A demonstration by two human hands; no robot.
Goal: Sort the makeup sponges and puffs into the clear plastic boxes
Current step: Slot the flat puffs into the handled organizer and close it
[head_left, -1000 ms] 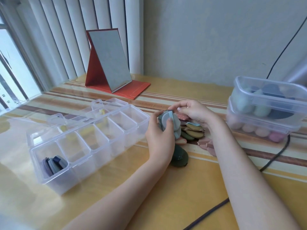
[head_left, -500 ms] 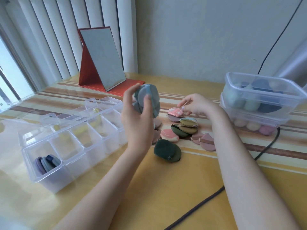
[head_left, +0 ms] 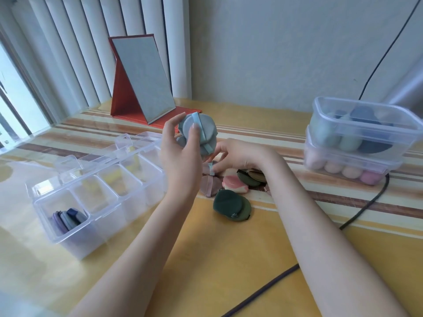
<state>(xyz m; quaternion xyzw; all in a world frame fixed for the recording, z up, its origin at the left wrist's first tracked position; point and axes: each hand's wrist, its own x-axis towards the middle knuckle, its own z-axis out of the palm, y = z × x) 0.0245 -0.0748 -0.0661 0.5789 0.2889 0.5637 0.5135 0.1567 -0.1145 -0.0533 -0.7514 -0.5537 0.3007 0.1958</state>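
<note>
Gripping a stack of grey-blue puffs (head_left: 198, 131) in the left hand (head_left: 180, 154), raised above the table (head_left: 229, 259) just right of the divided clear box (head_left: 96, 197); pinching a small puff's ribbon (head_left: 211, 168) with the right hand (head_left: 238, 156) down at the loose pile (head_left: 231, 186); keeping several dark puffs (head_left: 68, 219) in the box's nearest compartment; standing two stacked clear tubs (head_left: 357, 143) of sponges at far right

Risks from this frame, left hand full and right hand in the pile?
1. The left hand holds a stack of grey-blue puffs in the air; one might slip out.
2. The right hand pinches a puff in the loose pile; neighbouring puffs may get dragged along.
</note>
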